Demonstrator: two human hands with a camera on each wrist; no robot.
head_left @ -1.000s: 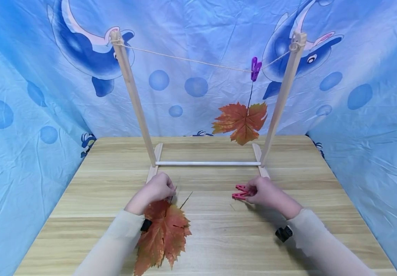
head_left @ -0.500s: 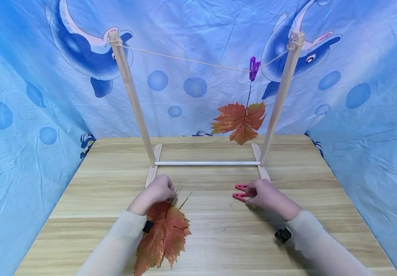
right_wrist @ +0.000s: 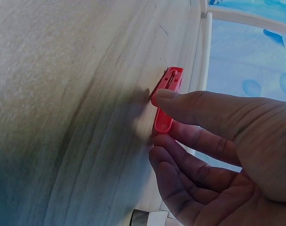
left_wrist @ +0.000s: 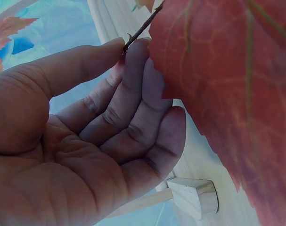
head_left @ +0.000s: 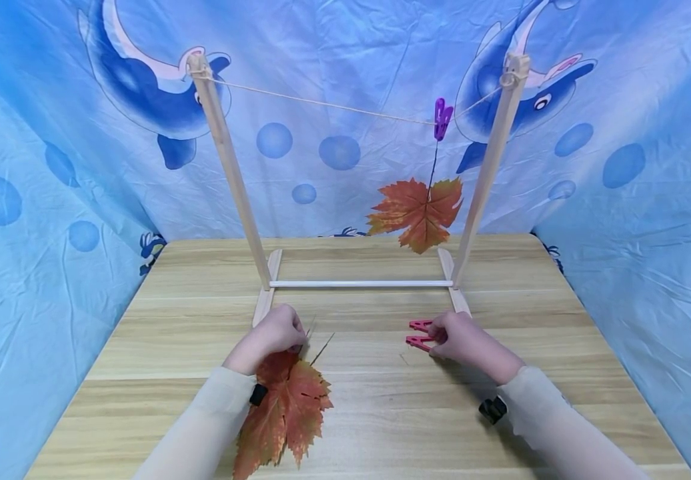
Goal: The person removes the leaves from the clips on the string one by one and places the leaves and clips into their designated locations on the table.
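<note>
At the table [head_left: 375,413], hands [head_left: 276,330] [head_left: 458,339] pinch leafstalk [left_wrist: 143,29] and clothespin [right_wrist: 164,117].

Blue cloth [head_left: 369,40] hung straight ahead of me, creased; paler side drapes [head_left: 21,320] closing in left and right. Big dolphins [head_left: 135,80] printed up high, round bubbles [head_left: 274,140] scattered below. Table [head_left: 381,420] pale, wood-grained, far edge close to cloth. Light soft, faint shadows on tabletop.
</note>
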